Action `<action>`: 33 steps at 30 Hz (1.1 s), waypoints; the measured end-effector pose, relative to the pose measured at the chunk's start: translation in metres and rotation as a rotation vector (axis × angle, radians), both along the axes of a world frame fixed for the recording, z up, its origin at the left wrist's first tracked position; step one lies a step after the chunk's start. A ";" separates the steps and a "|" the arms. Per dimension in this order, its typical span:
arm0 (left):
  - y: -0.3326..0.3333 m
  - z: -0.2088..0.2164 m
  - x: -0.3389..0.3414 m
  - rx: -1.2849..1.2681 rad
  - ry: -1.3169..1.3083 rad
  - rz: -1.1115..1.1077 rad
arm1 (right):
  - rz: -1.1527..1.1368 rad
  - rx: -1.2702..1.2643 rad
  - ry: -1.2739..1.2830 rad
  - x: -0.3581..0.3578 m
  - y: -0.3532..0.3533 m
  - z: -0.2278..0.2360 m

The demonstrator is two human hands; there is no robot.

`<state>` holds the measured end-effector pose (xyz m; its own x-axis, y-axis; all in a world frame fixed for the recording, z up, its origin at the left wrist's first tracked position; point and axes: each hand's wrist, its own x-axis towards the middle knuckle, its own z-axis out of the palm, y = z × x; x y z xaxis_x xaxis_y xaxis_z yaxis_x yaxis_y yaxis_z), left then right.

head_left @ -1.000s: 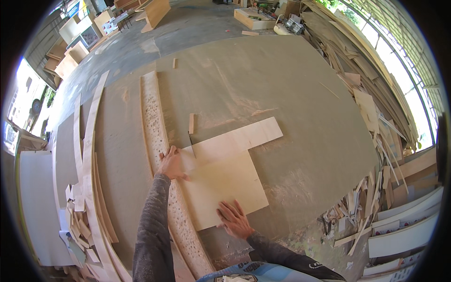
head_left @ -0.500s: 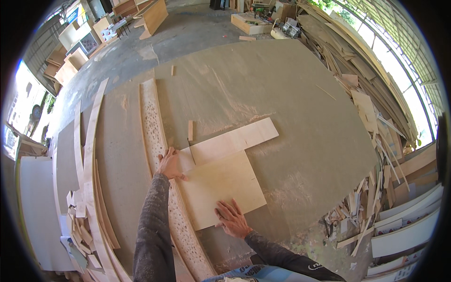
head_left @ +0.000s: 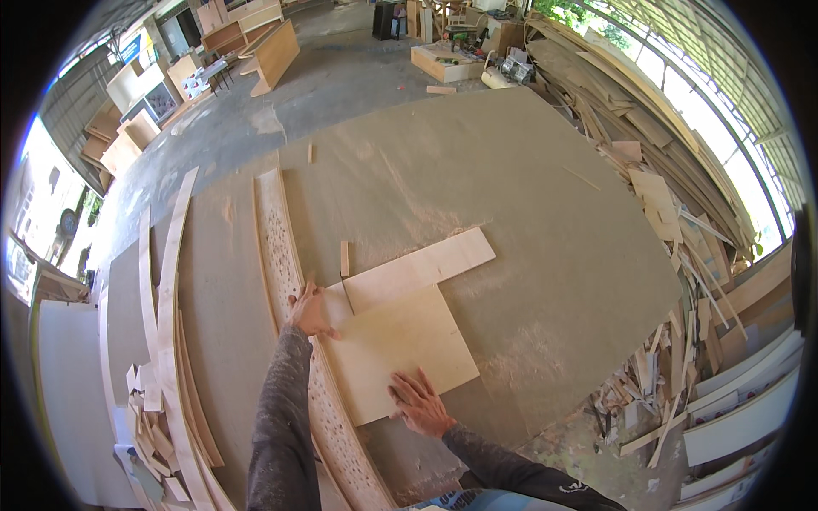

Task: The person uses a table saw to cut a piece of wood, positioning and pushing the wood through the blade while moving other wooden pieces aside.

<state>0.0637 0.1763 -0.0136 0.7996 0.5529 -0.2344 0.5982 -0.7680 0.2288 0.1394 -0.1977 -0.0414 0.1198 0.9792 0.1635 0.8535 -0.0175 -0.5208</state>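
Note:
A square plywood panel [head_left: 400,341] lies flat on the broad brown work surface. My right hand [head_left: 421,405] rests on its near part with fingers spread. My left hand [head_left: 312,312] is open at the panel's left corner, its fingers reaching over the edge of a long perforated strip [head_left: 279,226]. Against the panel's far edge lies a narrower pale board [head_left: 426,266]. A thin dark upright line [head_left: 348,296] crosses that board's left end, parting off a short piece [head_left: 336,300] beside my left hand. Just beyond the line stands a small wooden block [head_left: 344,258].
Long wood strips [head_left: 168,315] and a heap of offcuts [head_left: 152,430] lie at left. Stacked boards [head_left: 656,111] and scrap slats [head_left: 652,375] line the right side. Wooden cabinet parts [head_left: 271,58] and a low box with tools [head_left: 445,63] stand on the far floor.
The view has tilted up a little. The panel and the narrow board have slid slightly forward, closer to the small block, with both hands still at the panel.

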 end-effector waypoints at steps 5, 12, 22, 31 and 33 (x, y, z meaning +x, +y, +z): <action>0.011 -0.004 -0.001 -0.101 -0.001 0.022 | 0.001 -0.019 -0.019 0.000 0.005 0.007; -0.007 0.005 -0.005 -0.093 0.026 -0.005 | -0.011 -0.016 -0.025 -0.009 -0.010 0.002; -0.116 0.004 -0.049 -0.041 0.080 -0.093 | 0.001 -0.085 -0.007 -0.057 -0.122 -0.001; -0.151 0.031 -0.083 0.014 -0.313 0.062 | 0.107 -0.116 0.026 -0.048 -0.132 0.032; -0.148 0.041 -0.095 -0.231 -0.332 0.052 | 0.093 -0.087 0.089 -0.034 -0.119 0.032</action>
<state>-0.0313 0.0280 0.0272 0.8253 0.5573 -0.0907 0.4990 -0.6448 0.5790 0.1053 -0.3167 -0.0097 0.0381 0.9968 0.0701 0.8039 0.0110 -0.5947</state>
